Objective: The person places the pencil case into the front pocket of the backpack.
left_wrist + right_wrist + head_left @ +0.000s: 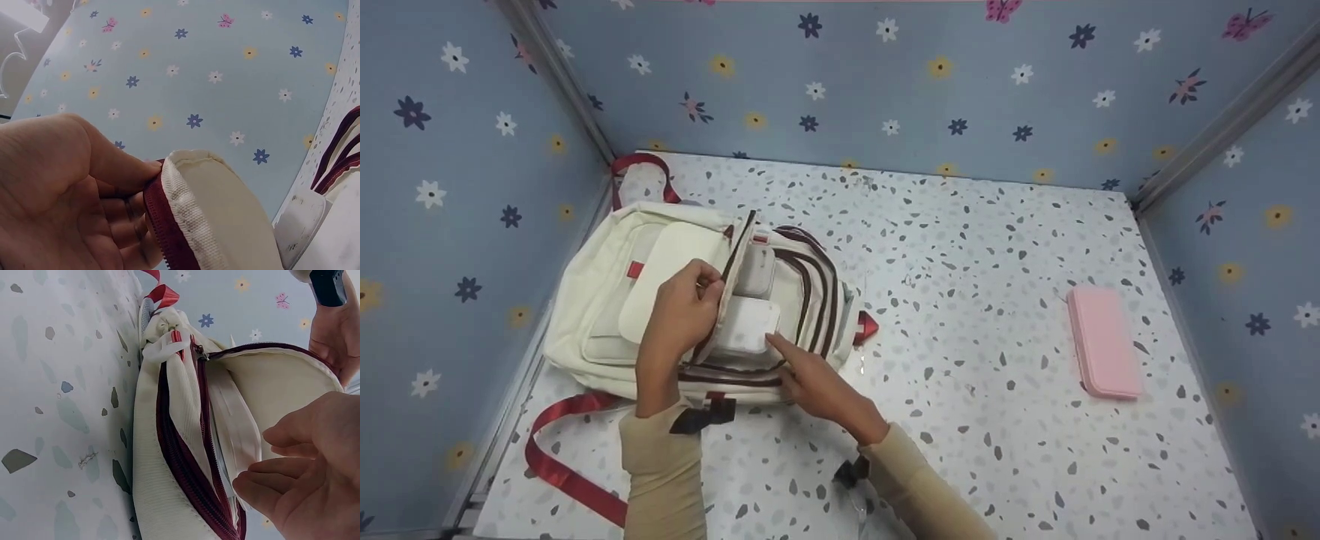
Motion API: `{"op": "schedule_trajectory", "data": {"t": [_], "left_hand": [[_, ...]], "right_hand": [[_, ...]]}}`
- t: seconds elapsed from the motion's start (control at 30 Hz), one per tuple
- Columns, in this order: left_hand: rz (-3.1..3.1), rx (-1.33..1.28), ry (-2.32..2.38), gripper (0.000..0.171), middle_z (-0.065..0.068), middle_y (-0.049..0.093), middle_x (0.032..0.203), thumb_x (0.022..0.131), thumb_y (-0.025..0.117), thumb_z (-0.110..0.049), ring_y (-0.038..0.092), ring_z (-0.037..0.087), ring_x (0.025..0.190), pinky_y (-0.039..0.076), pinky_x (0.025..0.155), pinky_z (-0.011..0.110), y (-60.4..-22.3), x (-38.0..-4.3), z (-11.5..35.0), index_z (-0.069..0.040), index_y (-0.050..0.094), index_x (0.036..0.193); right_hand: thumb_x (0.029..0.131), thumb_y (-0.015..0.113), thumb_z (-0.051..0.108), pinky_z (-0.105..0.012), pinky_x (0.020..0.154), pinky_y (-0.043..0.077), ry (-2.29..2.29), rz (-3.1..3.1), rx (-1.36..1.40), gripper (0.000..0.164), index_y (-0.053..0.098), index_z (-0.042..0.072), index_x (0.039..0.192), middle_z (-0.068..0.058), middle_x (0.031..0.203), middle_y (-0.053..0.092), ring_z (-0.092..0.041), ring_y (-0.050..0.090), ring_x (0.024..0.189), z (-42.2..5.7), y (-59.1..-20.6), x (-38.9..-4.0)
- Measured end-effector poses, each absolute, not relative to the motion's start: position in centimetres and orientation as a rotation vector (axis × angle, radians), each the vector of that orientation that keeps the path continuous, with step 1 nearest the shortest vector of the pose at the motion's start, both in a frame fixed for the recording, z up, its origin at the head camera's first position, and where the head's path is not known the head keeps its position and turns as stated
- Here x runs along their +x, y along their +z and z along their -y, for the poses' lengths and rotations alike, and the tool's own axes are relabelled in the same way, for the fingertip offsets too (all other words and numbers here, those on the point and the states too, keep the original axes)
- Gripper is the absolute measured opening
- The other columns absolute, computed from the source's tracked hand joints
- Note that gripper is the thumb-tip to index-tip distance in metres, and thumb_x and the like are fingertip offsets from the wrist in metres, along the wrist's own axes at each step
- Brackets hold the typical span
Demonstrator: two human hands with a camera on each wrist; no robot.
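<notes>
A cream backpack with dark red zips lies on its back at the left, its front pocket unzipped. My left hand pinches the zipped edge of the pocket flap between thumb and fingers and holds it up. Inside the pocket sit a white box with rounded corners and a greyer white case beyond it. My right hand is at the pocket opening, its index fingertip at the white box's corner. In the right wrist view its fingers are loosely bent beside the box.
A pink rectangular case lies at the right of the speckled table. Red straps trail from the backpack at the left. Flower-patterned panels wall in the table at the back and both sides.
</notes>
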State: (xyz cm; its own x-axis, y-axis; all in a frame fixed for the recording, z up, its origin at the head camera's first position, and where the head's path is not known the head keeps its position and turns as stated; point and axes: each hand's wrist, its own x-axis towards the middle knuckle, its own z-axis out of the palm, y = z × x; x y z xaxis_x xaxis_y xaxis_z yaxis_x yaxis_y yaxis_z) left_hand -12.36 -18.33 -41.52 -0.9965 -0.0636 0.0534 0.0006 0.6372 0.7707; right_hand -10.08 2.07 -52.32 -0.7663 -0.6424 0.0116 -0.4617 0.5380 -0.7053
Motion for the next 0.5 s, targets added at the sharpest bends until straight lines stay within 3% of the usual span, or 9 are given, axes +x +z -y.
{"op": "schedule_trajectory", "data": {"t": [0.23, 0.5], "left_hand": [[2.777, 0.073, -1.284, 0.013, 0.017, 0.062, 0.091, 0.096, 0.05, -0.009, 0.059, 0.029, 0.083, 0.042, 0.075, 0.039, -41.4, -12.5, 17.9, 0.001, 0.058, 0.1], [2.771, 0.07, -1.3, 0.013, 0.017, 0.062, 0.091, 0.095, 0.051, -0.009, 0.058, 0.029, 0.085, 0.042, 0.077, 0.039, -41.4, -12.6, 17.7, 0.001, 0.058, 0.1]], "right_hand": [[0.098, 0.039, 0.002, -0.031, 0.114, 0.027, -1.001, -2.525, -0.987, 0.056, 0.024, 0.009, 0.151, -0.012, 0.155, 0.028, -0.02, 0.031, 0.141, 0.1, -51.9, -10.3], [0.094, 0.042, -0.001, -0.029, 0.113, 0.028, -0.978, -2.541, -1.01, 0.062, 0.022, 0.009, 0.152, -0.016, 0.155, 0.026, -0.024, 0.035, 0.139, 1.5, -52.2, -10.5]]}}
